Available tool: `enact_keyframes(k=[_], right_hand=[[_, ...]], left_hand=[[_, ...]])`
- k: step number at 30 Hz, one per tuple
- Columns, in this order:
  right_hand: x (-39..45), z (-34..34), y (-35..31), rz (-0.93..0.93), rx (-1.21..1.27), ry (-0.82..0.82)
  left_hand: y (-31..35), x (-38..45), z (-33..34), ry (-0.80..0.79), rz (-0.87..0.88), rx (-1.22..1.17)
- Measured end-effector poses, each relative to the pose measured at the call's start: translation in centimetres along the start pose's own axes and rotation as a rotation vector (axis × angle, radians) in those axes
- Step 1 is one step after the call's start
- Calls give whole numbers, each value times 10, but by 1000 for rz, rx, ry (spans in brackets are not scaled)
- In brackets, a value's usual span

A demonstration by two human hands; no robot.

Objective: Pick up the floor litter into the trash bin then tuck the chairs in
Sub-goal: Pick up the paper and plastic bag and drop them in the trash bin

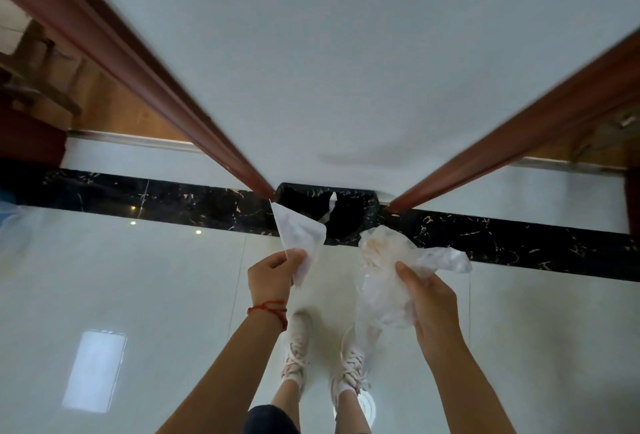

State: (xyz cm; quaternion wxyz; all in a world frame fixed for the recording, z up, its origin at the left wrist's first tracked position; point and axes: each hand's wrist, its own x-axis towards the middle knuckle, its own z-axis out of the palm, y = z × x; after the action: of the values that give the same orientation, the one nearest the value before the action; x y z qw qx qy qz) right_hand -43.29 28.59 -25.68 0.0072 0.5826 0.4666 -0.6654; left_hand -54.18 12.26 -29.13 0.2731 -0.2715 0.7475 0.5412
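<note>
A black-lined trash bin [349, 222] stands against the white wall, straight ahead on the floor, with some white scrap inside. My left hand [273, 276] pinches a white sheet of paper [300, 236] whose upper corner reaches the bin's left rim. My right hand [429, 298] grips a crumpled clear plastic bag [384, 270] just in front of the bin's right side. Both hands hover above my feet, a little short of the bin opening.
Red-brown door frames [145, 66] [519, 132] run down either side of the wall panel to the floor. A black marble strip [156, 199] crosses the glossy pale tile floor [138, 295]. Wooden furniture [38, 80] shows through the left doorway.
</note>
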Motion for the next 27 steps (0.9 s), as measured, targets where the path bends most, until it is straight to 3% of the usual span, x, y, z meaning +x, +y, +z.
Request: enact_keyframes(k=[9, 18, 23, 27], right_hand=[[23, -4, 18, 37, 59, 52], [45, -3, 14, 13, 36, 71], [48, 4, 12, 3, 27, 41], [52, 13, 14, 7, -2, 40]], left_hand=[[3, 38, 40, 28, -59, -44], [13, 69, 64, -65, -153, -179], [12, 72, 52, -105, 27, 52], [9, 67, 37, -108, 317, 424]])
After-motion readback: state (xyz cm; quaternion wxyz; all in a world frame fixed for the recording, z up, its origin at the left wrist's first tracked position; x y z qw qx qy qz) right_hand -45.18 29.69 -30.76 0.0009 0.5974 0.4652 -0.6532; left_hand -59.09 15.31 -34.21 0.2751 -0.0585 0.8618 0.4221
